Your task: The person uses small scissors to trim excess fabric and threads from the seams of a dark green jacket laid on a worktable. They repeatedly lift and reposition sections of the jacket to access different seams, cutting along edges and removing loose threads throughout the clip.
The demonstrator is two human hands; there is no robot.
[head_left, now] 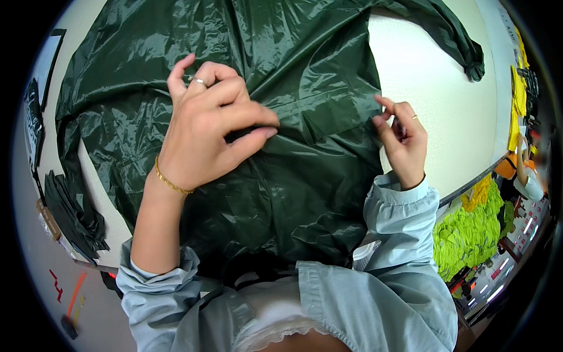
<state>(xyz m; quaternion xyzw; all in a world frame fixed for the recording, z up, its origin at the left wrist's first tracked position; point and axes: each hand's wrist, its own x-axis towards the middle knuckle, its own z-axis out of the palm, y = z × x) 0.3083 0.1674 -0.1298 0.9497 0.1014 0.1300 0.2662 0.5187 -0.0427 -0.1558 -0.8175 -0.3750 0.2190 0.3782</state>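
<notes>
A shiny dark green rain jacket (pixel 328 188) lies spread over a pale table (pixel 434 105), its sleeves reaching out to either side. Over its middle, my left hand (pixel 211 117) brings thumb and forefinger together at a crease by the centre line, while the other fingers stay bent and lifted. At the jacket's right side edge is my right hand (pixel 404 138), fingers curled and thumb close to them. Whether fabric lies between those right fingers is hard to see. Both wrists come out of light blue sleeves.
Folded dark green cloth (pixel 76 211) lies at the table's left edge. Beyond the right edge are a bright yellow-green garment heap (pixel 469 234) and yellow garments (pixel 518 100). Another person's arm (pixel 522 164) shows at the far right.
</notes>
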